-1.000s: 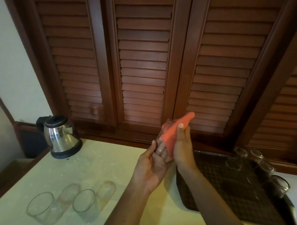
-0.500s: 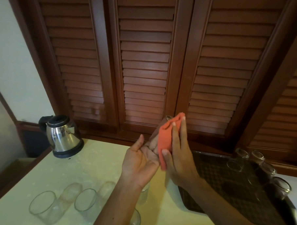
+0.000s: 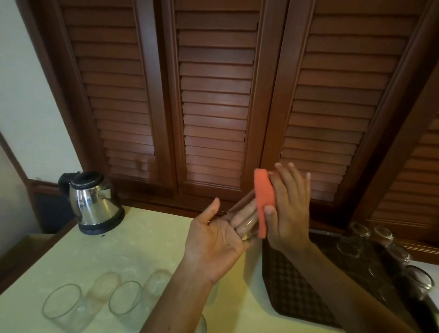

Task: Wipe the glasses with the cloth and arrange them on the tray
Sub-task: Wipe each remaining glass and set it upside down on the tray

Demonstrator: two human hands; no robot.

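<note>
Countertop (image 3: pixel 124 257); kettle (image 3: pixel 92 201) apparently unbranded.

Left hand (image 3: pixel 217 244), palm up, cradles a clear glass (image 3: pixel 244 215). Right hand (image 3: pixel 287 212) presses orange cloth (image 3: pixel 262 201) against it. Two glasses (image 3: pixel 94 304) lie on the bench (image 3: pixel 139 251); upturned glasses (image 3: pixel 385 251) on tray (image 3: pixel 295 295). Kettle (image 3: pixel 93 201) behind.
</note>
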